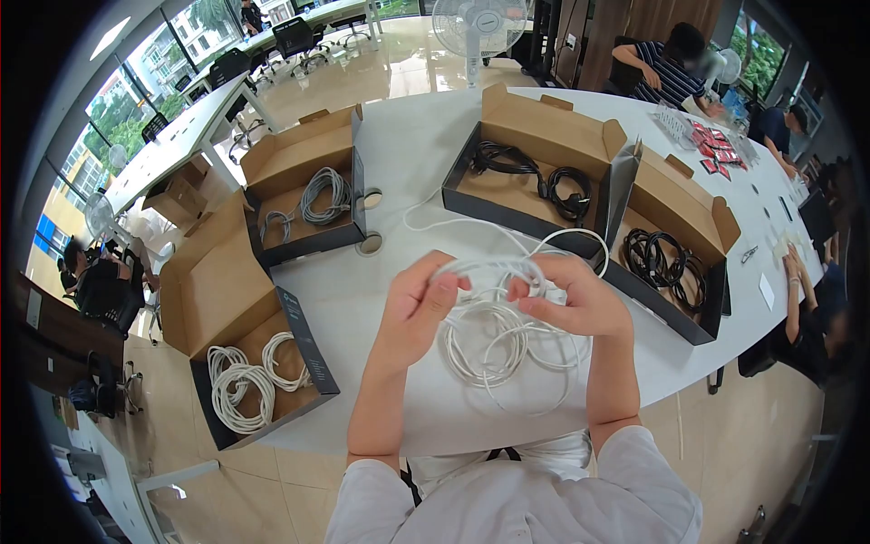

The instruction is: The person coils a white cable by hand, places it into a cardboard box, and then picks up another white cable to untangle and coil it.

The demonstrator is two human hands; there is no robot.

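Note:
My left hand (420, 306) and my right hand (576, 296) are raised over the near part of the table, fingers curled in. Between them runs a loop of white cable (494, 265), slightly blurred, with both hands closed on it. Below, more of the white cable lies on the tabletop in a round coil (488, 370) with loose loops to its right. One strand trails back toward the open box at the back right.
Four sides hold open cardboard boxes: white cables (240, 396) at front left, grey cables (327, 196) behind, black cables (571, 196) at back right, more black cables (654, 260) at right. Red packets (716, 145) lie farther right, where other people sit.

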